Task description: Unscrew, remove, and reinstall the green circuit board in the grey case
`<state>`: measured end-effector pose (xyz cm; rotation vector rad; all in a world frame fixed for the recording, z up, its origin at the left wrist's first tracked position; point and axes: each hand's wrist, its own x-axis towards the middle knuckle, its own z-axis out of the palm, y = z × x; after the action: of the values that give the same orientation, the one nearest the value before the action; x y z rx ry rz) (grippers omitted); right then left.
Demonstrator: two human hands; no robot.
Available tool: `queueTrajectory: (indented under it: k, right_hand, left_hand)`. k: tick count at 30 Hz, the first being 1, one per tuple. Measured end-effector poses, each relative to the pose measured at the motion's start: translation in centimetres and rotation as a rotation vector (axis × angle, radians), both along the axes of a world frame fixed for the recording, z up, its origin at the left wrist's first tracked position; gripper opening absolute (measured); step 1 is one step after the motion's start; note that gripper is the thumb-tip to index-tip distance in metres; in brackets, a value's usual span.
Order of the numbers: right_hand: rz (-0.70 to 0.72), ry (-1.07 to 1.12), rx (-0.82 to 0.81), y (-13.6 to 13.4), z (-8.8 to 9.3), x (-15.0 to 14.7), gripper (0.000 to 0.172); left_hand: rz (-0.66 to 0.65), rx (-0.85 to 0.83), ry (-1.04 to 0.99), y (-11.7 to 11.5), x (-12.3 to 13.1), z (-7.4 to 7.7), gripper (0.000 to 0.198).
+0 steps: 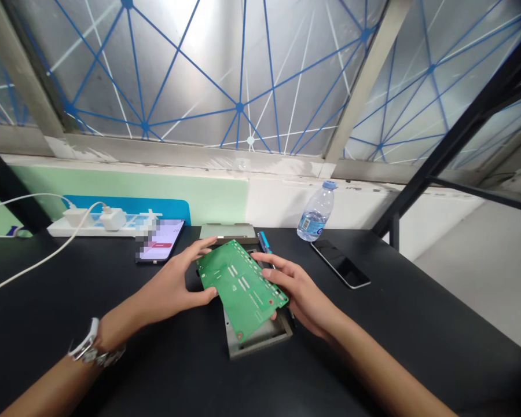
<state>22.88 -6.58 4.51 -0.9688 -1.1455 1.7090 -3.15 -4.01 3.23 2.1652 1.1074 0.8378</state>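
Observation:
A green circuit board (238, 284) is held tilted between my two hands. My left hand (184, 284) grips its left edge, with the thumb at the lower left and the fingers at the upper left corner. Along the right edge, my right hand (290, 286) has its fingers on the board, and one fingertip shows under the lower right corner. Beneath the board lies an open metal case (260, 344), mostly hidden by it. Behind the board sits a grey metal piece (228, 231), and a blue pen (264, 242) lies by my right fingers.
To the right stand a water bottle (316, 213) and a dark phone (341, 263). At the left are a lit phone (162, 242) and a white power strip (61, 226) with a cable (52, 255) trailing across the black table (165, 370). Black metal frame bars (443, 150) rise at the right.

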Motion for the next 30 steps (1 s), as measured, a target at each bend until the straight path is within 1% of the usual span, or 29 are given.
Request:
queueTrajectory:
  k: [4, 7, 11, 14, 17, 21, 26, 28, 30]
  right_hand:
    - [0.039, -0.060, 0.040, 0.3, -0.5, 0.2, 0.047]
    - [0.061, -0.100, 0.106, 0.4, -0.8, 0.3, 0.046]
    - [0.118, -0.060, 0.187, 0.1, -0.9, 0.2, 0.048]
    - [0.195, 0.014, 0.286, -0.7, -0.9, -0.1, 0.059]
    - [0.233, 0.024, 0.362, -1.5, -0.8, -0.4, 0.072]
    - [0.254, 0.006, 0.352, -2.2, -1.0, -1.1, 0.081]
    - [0.257, -0.018, 0.323, -2.4, -1.6, -1.7, 0.079]
    - [0.239, -0.019, 0.314, -2.4, -1.8, -1.8, 0.074]
    - [0.233, -0.019, 0.296, -2.4, -1.8, -1.8, 0.066]
  left_hand:
    - [0.024, -0.005, 0.046, 0.2, -0.5, 0.1, 0.086]
    - [0.035, 0.006, 0.077, 0.3, -0.6, -0.2, 0.086]
    - [0.028, 0.049, 0.096, 0.3, -0.3, -0.6, 0.087]
    - [0.056, 0.098, 0.094, 0.0, 0.2, -0.6, 0.087]
    - [0.100, 0.142, 0.085, -0.1, 0.8, -0.8, 0.091]
    - [0.118, 0.204, 0.043, 0.1, 1.3, -1.4, 0.094]
    - [0.146, 0.247, -0.004, 0.3, 1.7, -1.8, 0.092]
    - [0.177, 0.287, -0.035, 0.3, 1.8, -1.6, 0.088]
    - [0.236, 0.328, -0.072, 0.4, 1.8, -1.4, 0.085]
